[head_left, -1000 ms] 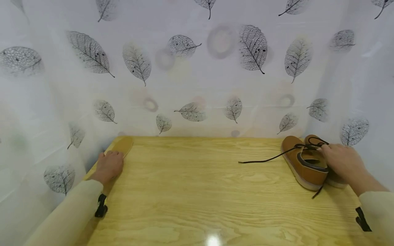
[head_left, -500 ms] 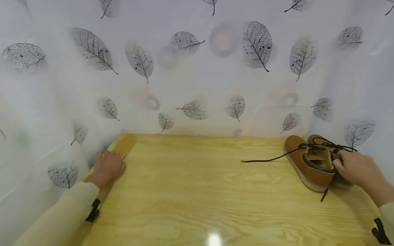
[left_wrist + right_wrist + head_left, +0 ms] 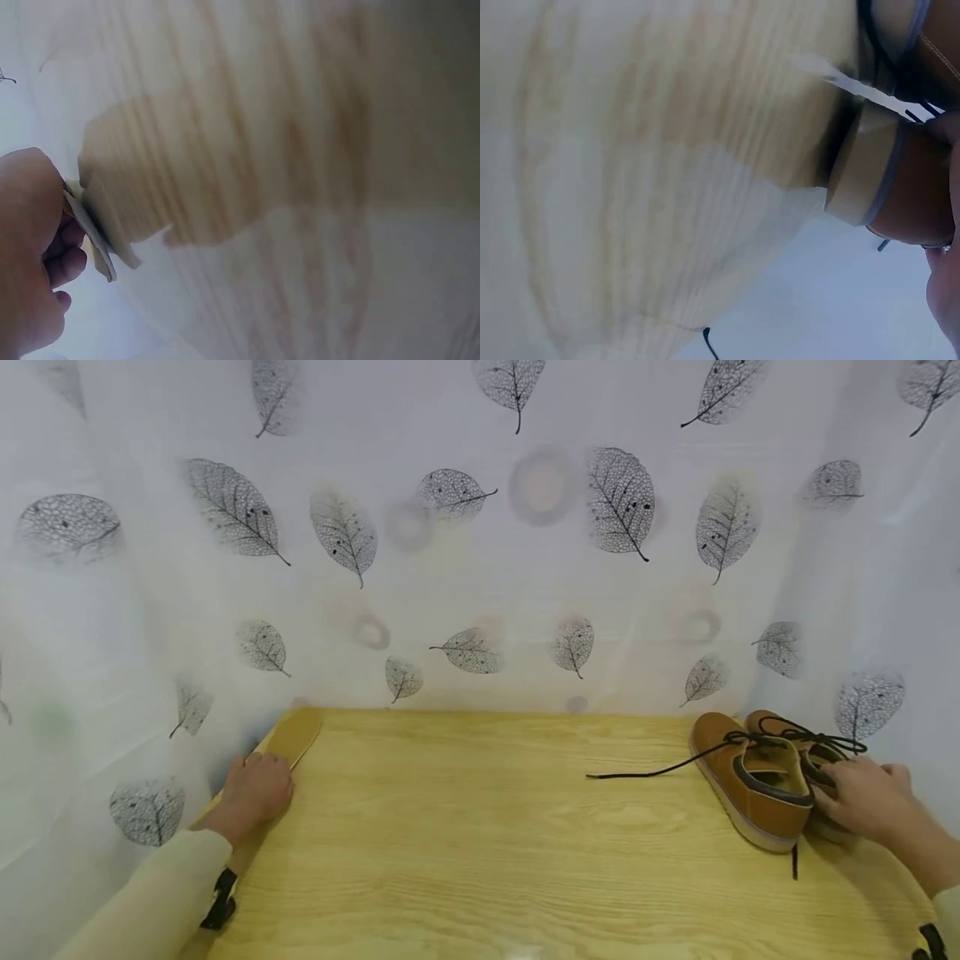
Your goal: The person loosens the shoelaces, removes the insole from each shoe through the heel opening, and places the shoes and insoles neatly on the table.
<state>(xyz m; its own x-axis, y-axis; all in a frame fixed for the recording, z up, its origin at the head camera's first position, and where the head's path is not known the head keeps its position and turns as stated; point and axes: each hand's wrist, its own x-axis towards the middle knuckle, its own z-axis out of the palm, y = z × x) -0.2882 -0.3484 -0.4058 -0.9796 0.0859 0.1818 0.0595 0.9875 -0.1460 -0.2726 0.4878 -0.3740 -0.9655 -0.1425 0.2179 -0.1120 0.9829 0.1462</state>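
My left hand [image 3: 258,789] grips the near end of a flat tan insole [image 3: 295,732] at the table's far left corner. Two thin layers of the insole [image 3: 94,236] show under the fingers in the left wrist view. Over on the right stand two brown lace-up shoes, side by side, toes pointing away. My right hand [image 3: 870,797] holds the heel collar of the right-hand shoe [image 3: 768,724], its fingertips at the opening. Beside it, the left-hand shoe [image 3: 780,818] is untouched. The right wrist view shows the held shoe's heel [image 3: 915,187] against the hand.
The wooden table [image 3: 480,827] stretches between both hands. A dark shoelace [image 3: 645,774] trails left across it from the left-hand shoe. Behind and at both sides hangs a white curtain [image 3: 465,577] with a leaf print.
My right hand has shifted from the laces of the right-hand shoe back to its heel, uncovering the tied bow. The left hand keeps its grip on the insole. The head view has tilted slightly.
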